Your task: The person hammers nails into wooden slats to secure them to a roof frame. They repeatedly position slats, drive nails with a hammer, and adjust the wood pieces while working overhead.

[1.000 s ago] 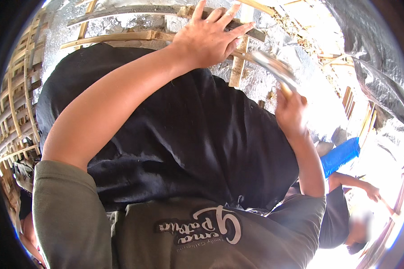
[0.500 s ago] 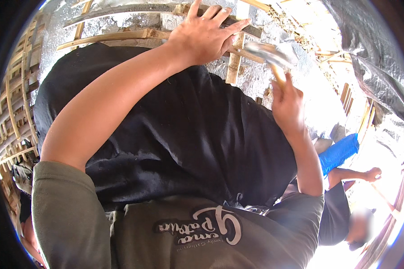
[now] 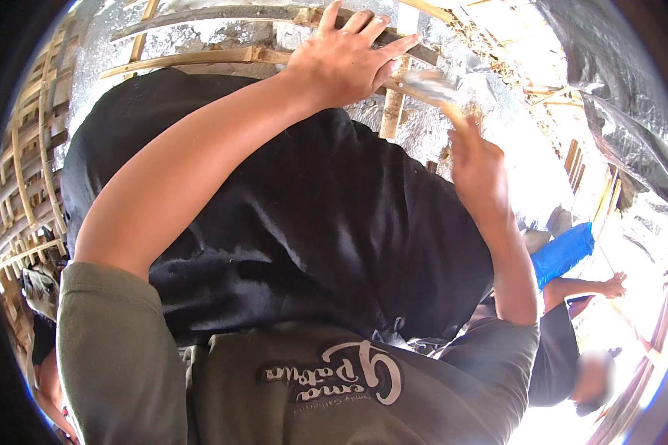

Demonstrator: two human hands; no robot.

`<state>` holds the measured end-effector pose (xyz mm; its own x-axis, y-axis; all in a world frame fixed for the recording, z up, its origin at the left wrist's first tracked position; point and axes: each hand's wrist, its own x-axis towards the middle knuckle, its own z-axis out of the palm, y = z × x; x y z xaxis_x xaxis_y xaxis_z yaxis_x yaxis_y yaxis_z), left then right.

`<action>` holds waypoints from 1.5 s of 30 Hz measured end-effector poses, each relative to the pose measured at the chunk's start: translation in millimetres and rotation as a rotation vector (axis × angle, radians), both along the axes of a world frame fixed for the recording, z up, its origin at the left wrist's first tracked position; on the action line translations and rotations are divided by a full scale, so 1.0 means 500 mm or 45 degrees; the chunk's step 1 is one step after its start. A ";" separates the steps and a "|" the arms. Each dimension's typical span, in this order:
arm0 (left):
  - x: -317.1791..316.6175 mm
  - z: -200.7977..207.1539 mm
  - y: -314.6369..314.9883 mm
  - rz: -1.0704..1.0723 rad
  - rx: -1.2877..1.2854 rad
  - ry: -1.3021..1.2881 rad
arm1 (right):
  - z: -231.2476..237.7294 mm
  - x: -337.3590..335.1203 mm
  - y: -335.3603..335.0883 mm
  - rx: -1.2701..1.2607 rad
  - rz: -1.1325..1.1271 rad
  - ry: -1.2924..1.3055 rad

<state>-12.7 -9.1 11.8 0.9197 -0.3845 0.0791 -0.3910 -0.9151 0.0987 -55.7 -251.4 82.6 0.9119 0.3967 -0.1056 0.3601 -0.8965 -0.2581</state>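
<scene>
My left hand (image 3: 341, 65) lies with its fingers spread, pressed over the bamboo slats in front of my knees. Beneath it run a darker upper slat (image 3: 230, 13) and a paler lower slat (image 3: 200, 58). An upright strip (image 3: 392, 115) crosses them just right of that hand. My right hand (image 3: 481, 167) is closed around the handle of a hammer (image 3: 453, 111). Motion blurs the hammer's metal head, which is over the lower slat's right end, close to my left fingers. Whether it touches the slat I cannot tell.
Bamboo latticework (image 3: 24, 170) stands at the left. Grey plastic sheeting (image 3: 631, 111) hangs at the right. Another person (image 3: 557, 348) is at the lower right, beside a blue object (image 3: 564, 254). Part of someone else (image 3: 50, 382) shows at the lower left.
The hammer head has moved slightly left and down, closer to the slat's end. My left hand keeps its place on the slats. The right-hand person's fingers have spread.
</scene>
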 end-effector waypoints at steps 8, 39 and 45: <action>0.000 -0.040 0.019 -0.007 -0.123 -0.253 | 0.047 0.023 -0.027 0.452 -0.252 0.228; 0.002 -0.006 0.010 0.015 -0.045 -0.074 | -0.168 0.089 0.033 0.663 -1.130 0.108; 0.003 -0.005 0.003 0.011 0.012 -0.025 | -0.184 0.094 0.026 0.625 -1.115 0.139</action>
